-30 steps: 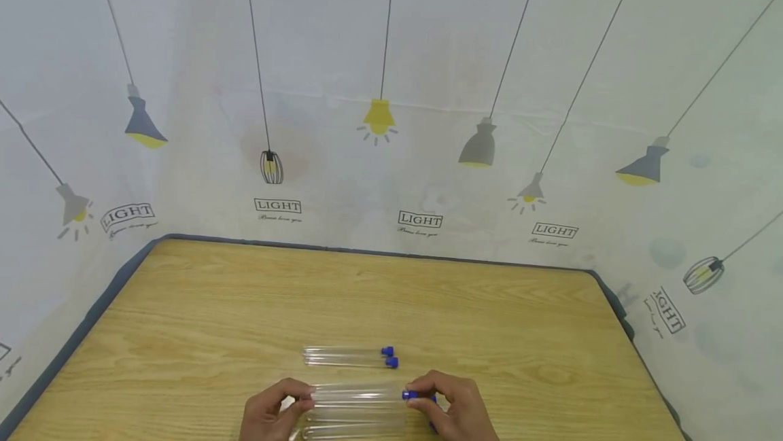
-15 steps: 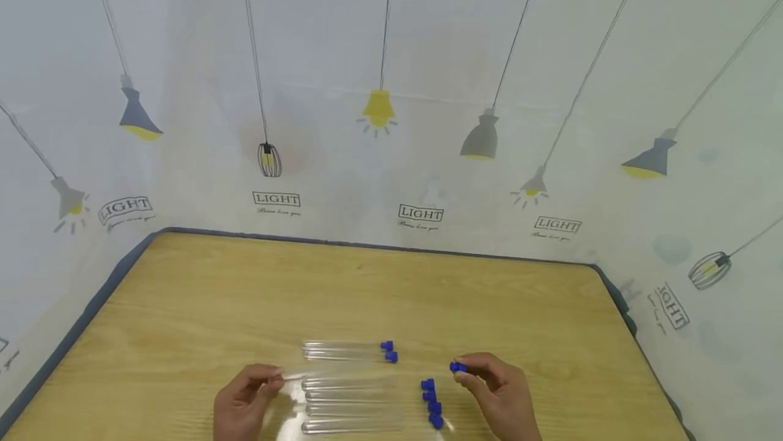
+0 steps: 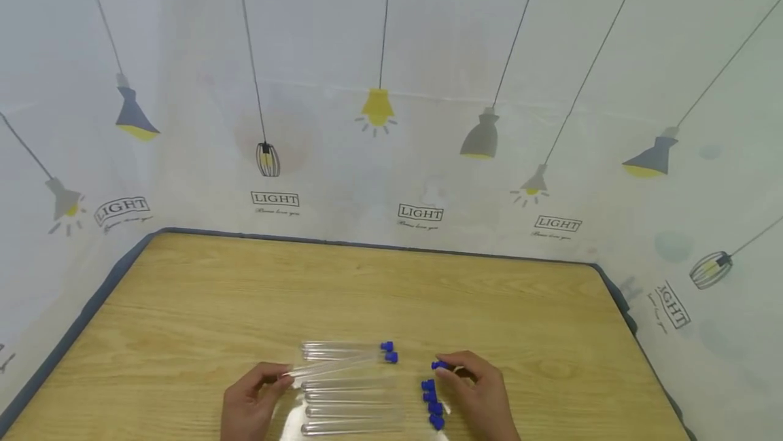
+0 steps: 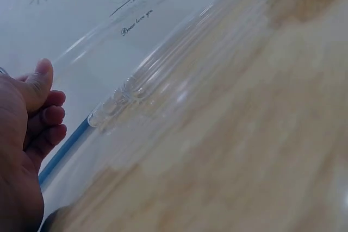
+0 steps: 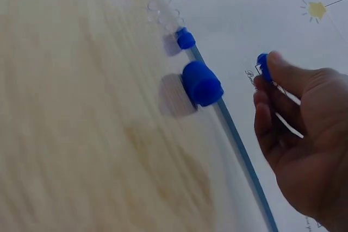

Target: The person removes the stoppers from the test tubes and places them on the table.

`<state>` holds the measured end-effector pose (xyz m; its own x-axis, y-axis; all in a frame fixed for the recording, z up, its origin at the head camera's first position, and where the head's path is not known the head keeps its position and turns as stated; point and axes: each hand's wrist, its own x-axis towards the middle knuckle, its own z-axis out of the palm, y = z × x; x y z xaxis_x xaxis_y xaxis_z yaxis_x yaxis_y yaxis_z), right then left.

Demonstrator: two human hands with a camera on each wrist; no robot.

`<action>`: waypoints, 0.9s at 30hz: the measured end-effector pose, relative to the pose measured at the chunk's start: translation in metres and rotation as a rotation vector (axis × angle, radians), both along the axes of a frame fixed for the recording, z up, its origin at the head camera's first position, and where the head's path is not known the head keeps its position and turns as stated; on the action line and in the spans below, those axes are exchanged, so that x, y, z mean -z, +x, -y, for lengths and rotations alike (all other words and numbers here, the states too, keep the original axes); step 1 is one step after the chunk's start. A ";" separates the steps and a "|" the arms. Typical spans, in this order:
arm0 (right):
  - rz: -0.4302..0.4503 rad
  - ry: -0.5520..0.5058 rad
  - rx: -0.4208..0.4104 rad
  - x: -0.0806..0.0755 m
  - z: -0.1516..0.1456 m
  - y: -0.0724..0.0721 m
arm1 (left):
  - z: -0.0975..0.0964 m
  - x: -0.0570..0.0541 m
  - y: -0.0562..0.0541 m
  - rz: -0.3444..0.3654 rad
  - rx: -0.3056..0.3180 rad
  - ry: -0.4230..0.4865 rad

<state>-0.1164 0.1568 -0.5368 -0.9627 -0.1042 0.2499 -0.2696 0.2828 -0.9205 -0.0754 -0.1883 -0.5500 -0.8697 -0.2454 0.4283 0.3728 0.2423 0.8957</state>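
In the head view, my left hand (image 3: 252, 399) pinches a clear test tube (image 3: 336, 364) at its left end. The tube slants up to the right, and its far end overlaps the capped tubes in this view. My right hand (image 3: 480, 392) pinches a small blue cap (image 5: 264, 66) between thumb and fingertips, apart from the tube. Several uncapped test tubes (image 3: 351, 412) lie side by side below the held one. Two tubes with blue caps (image 3: 391, 357) lie just beyond. A row of loose blue caps (image 3: 431, 397) stands near my right hand.
The wooden tabletop (image 3: 245, 285) has a dark blue edge (image 3: 324, 242). Behind and around it hangs a pale sheet (image 3: 342, 176) printed with lamps and lettering. Bright glare shows on the table beside the uncapped tubes.
The hands first drew apart, each with its piece, uncovering the loose caps. Since then the right hand has come back left with its cap, and the left hand has shifted slightly right.
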 end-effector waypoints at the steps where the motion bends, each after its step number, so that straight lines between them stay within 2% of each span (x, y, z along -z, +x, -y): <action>1: 0.037 -0.001 0.014 0.002 0.001 0.000 | -0.002 -0.004 0.001 0.016 -0.023 -0.020; 5: 0.139 0.002 0.064 0.007 0.005 0.000 | -0.008 -0.013 0.003 0.067 -0.089 -0.070; 10: 0.151 0.043 0.107 0.015 0.008 -0.003 | -0.006 -0.003 0.000 0.140 -0.138 -0.075; 16: 0.169 0.129 0.107 0.021 0.012 -0.005 | -0.002 0.008 -0.003 0.134 -0.132 -0.076; 23: 0.108 0.208 0.102 0.024 0.014 -0.006 | -0.004 0.007 -0.004 0.159 -0.123 -0.060; 27: 0.124 0.223 0.102 0.022 0.015 -0.005 | -0.006 0.009 -0.006 0.156 -0.136 -0.080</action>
